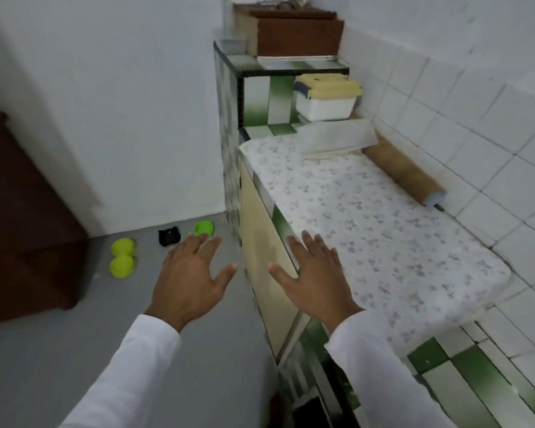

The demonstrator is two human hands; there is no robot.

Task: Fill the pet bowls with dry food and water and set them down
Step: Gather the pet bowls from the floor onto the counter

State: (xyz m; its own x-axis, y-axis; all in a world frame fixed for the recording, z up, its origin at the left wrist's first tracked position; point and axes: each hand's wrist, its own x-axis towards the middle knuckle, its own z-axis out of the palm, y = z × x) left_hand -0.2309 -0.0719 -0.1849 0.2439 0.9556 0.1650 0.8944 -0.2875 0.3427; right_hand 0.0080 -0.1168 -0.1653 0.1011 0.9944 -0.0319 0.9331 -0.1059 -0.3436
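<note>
Still early, by the look of it: nothing filled, nothing lifted. Both hands held out palm-down in mid-air, fingers straight and spread, gripping nothing — left hand (189,274) over the grey floor (74,366), right hand (317,274) over the front edge of the cloth-covered surface (383,230).

Pet bowls all down on the floor, ahead and to the left, near the foot of the white wall. Nearest the cabinet corner, a green bowl (204,229), partly hidden behind the left fingertips; just beside it to the left, a black bowl (168,237); further left and apart, a yellow-green double bowl (123,257), its long axis running roughly away from the viewer. Contents too blurred to judge.

Left hand plainly the nearer, in line with the green and black bowls; right hand on the far side, toward the surface. Probably a crouch and a reach forward and down, left hand leading.

No food bag or tap in sight; a lidded white tub (326,98) on the shelf, contents unknown.
</note>
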